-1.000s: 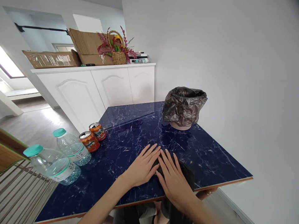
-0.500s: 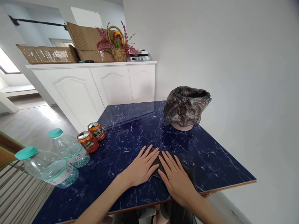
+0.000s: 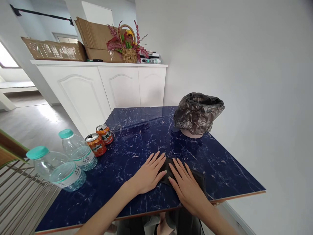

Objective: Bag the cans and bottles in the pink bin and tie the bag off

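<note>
Both palms are down near the table's front edge, on a flat, dark sheet [image 3: 164,167] that could be a cloth or a folded plastic bag. My left hand [image 3: 148,174] lies over its left end, fingers stretched out and pointing away. Over its middle and right part rests my right hand [image 3: 187,187], flat with fingers slightly apart. The sheet's right end [image 3: 201,179] shows past that hand, reaching close to the table edge. Much of it is hidden under the hands.
On the blue marbled table [image 3: 137,140], a bin [image 3: 199,112] lined with a dark bag stands at the back right. Two orange cans [image 3: 96,145] and two clear bottles with teal caps [image 3: 65,173] line the left edge. A white cabinet [image 3: 78,94] stands behind.
The view has shifted slightly, so the bottles and cans sit a little further right in it. My hands stay flat on the dark sheet, with a slightly wider gap between them.
</note>
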{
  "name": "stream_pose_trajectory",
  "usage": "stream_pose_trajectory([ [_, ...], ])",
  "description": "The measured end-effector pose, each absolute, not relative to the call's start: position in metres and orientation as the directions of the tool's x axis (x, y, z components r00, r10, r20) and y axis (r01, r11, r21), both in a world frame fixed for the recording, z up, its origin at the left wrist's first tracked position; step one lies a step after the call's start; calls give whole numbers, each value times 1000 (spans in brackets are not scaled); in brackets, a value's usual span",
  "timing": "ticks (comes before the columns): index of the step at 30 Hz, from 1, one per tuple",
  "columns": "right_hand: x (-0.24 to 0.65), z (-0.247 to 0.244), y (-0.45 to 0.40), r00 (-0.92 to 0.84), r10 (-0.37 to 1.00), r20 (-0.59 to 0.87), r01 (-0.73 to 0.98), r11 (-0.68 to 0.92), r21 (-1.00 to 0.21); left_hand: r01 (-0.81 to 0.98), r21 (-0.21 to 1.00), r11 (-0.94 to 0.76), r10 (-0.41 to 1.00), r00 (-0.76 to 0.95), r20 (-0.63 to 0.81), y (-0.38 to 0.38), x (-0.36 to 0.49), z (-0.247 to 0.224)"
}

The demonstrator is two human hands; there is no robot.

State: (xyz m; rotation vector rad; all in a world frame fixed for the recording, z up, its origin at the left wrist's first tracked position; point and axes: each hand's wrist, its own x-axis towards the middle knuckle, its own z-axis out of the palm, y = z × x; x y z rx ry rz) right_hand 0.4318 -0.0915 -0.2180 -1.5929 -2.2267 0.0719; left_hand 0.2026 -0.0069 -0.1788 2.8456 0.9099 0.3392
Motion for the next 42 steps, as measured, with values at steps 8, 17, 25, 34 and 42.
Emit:
stream_pose_trajectory([
  [8, 414, -250, -152, -238, 887, 396, 939, 315, -141, 695, 215, -686, 727, 647, 231, -51, 130, -181],
  [17, 427, -252, -128, -92, 942, 323, 969, 160, -190, 737, 191, -648, 756, 593, 279, -57, 116, -195],
  [25, 489, -233, -94, -22, 915, 402, 939, 157, -306, 749, 197, -633, 770, 584, 256, -55, 113, -198],
  [34, 528, -201, -26, 239, 908, 345, 847, -21, -531, 755, 219, -618, 785, 578, 225, -53, 113, -194],
  [42, 531, -177, 12, -52, 998, -24, 694, 19, -720, 754, 187, -629, 773, 584, 246, -52, 113, -196],
])
